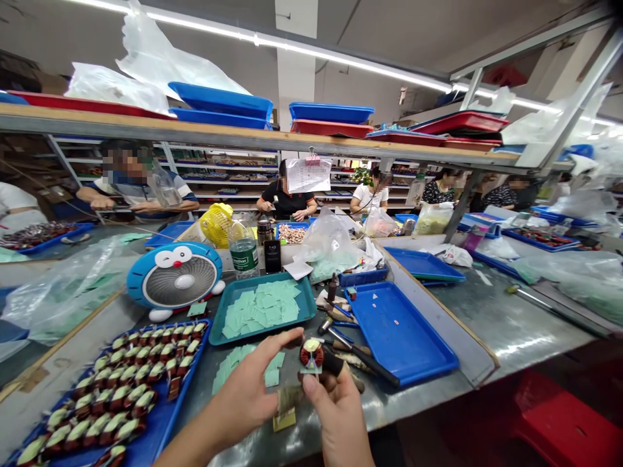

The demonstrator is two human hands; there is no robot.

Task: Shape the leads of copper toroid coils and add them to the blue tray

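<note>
Held upright in my right hand [339,405] is a toroidal coil [312,353] wound with red-brown wire, with a light green piece at its base and a pale yellow patch on top. My right thumb presses its near side; the other fingers are partly hidden behind it. To its left is my left hand [256,383], thumb and index finger apart, with nothing seen between them. A dark wrap covers the left thumb's tip. A small yellow block [284,419] lies on the bench just below that thumb. Loose green cards [228,368] lie partly behind my left hand.
Many similar coils fill a blue tray [168,415] at left. A teal tray [311,305] holds green cards. A hammer [363,353] overlaps another blue tray [413,331] at right. Behind stand a cartoon fan [182,280], a bottle [243,250] and a phone [272,256]. Several people sit opposite.
</note>
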